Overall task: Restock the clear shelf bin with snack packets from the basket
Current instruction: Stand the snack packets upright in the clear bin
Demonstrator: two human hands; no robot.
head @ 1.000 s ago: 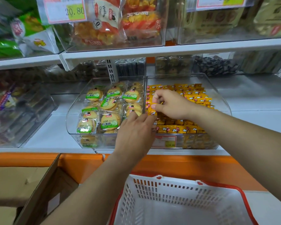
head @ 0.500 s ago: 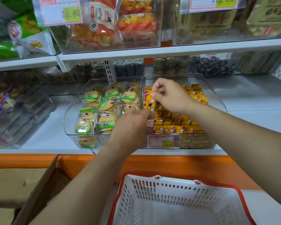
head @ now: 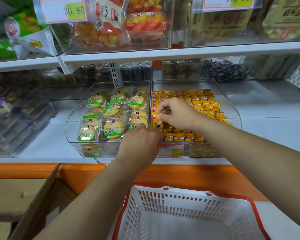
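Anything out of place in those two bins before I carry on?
One yellow packet stands on end at the left wall of the right bin, pinched by the right hand; the others lie in flat rows. No spill shows.

- Left hand point(head: 139, 141) and right hand point(head: 177, 113): both bare.
- Left forearm point(head: 87, 201) and right forearm point(head: 249, 153): unsleeved to the frame edge.
- Wrists appear bare too, though slightly blurred.

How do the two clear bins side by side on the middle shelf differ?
The left bin holds large round biscuit packets with green labels, loosely piled; the right bin holds small yellow packets in neat rows. Both are clear with curved sides.
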